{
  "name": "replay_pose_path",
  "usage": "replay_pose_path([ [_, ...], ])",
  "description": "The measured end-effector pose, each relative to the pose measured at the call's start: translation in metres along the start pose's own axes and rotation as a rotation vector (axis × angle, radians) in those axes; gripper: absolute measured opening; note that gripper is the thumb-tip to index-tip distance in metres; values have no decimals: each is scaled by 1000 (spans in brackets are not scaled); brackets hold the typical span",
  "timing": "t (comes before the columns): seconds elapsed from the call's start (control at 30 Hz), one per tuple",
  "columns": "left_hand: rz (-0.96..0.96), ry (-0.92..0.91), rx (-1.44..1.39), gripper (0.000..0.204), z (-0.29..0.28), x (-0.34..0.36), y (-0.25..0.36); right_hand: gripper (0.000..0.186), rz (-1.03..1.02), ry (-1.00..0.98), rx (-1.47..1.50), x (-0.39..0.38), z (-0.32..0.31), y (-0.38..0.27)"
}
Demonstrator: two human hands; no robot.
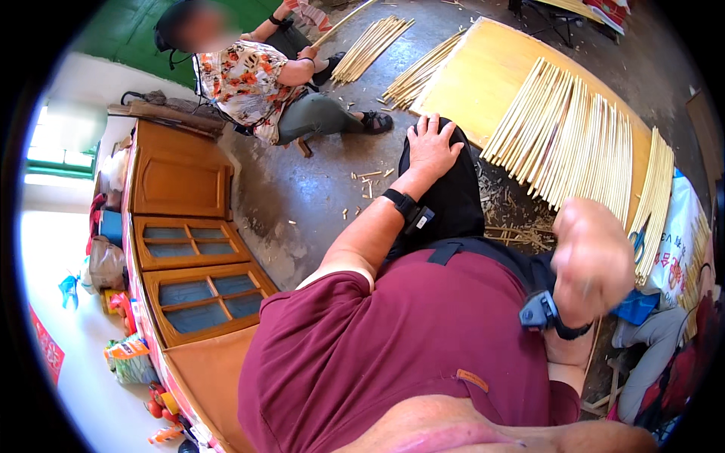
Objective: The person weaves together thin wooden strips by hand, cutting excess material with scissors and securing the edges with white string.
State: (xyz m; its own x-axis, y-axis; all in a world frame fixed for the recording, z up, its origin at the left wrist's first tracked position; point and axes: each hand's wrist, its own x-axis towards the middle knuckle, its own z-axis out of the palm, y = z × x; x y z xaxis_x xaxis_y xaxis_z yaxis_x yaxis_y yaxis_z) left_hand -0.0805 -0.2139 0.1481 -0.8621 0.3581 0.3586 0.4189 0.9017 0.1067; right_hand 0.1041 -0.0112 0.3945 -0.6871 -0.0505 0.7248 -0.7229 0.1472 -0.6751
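Note:
On my dark-trousered knee rests my left hand (433, 148), its fingers spread and nothing in them. My right hand (593, 257) is raised in front of my right side, smeared by motion, so its fingers cannot be made out. Just beyond it, a wide row of thin pale-yellow stalks (563, 136) lies side by side on a yellow board (468, 72). A narrower bundle of similar stalks (655, 192) lies along the board's right edge. Scissors with blue handles (640, 240) lie on that bundle, near my right hand.
At the upper left a seated person (249, 83) holds a long stalk (341, 23). More stalks (373, 49) lie on the grey floor beside them, with cut scraps (521, 219) near my leg. A wooden cabinet (181, 174) stands at left. Another person's grey-trousered leg (648, 351) is at right.

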Motion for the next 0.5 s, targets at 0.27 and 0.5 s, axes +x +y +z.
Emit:
replay_pose_path([
  [0.27,-1,-34,31,48,26,-1,10,15,831,324,312,-24,4,103],
  [0.5,75,-107,141,48,34,17,30,17,771,381,35,-48,-40,103],
])
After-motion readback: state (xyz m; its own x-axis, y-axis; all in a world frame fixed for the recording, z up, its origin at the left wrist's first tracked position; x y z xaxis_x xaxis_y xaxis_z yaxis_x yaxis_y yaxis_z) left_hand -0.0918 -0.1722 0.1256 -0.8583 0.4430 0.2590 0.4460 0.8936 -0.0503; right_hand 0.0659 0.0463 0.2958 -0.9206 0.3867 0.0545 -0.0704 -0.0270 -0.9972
